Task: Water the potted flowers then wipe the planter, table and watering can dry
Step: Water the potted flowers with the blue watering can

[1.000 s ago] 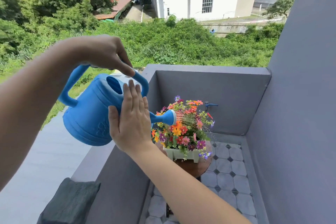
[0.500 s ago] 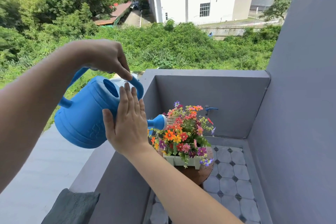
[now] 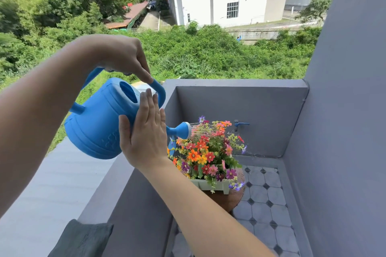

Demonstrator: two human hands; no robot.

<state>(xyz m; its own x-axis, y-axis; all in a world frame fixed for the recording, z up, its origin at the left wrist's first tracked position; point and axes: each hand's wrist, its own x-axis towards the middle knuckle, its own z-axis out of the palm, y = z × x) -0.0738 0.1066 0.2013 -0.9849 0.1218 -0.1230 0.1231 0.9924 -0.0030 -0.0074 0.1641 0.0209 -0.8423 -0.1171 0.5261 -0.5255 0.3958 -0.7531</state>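
I hold a blue plastic watering can [image 3: 98, 123] tilted toward the right. My left hand [image 3: 121, 56] grips its top handle. My right hand [image 3: 146, 133] lies flat against the can's side, fingers straight. Thin jets of water spray from the can's rose [image 3: 184, 130] onto a bunch of orange, red, pink and purple flowers [image 3: 206, 152]. The flowers stand in a pale green planter [image 3: 213, 185] on a small round brown table [image 3: 229, 200]; my right forearm hides the table's left part.
A folded grey cloth [image 3: 83, 240] lies on the grey parapet ledge [image 3: 117, 190] at the lower left. A blue tap [image 3: 240, 124] sticks out of the back wall. Grey walls enclose the tiled floor [image 3: 265, 204] on the back and right. Beyond the ledge is a drop.
The can has drawn slightly left, so its rose now sits at the flowers' left edge. Both hands keep their places on it, and water still sprays.
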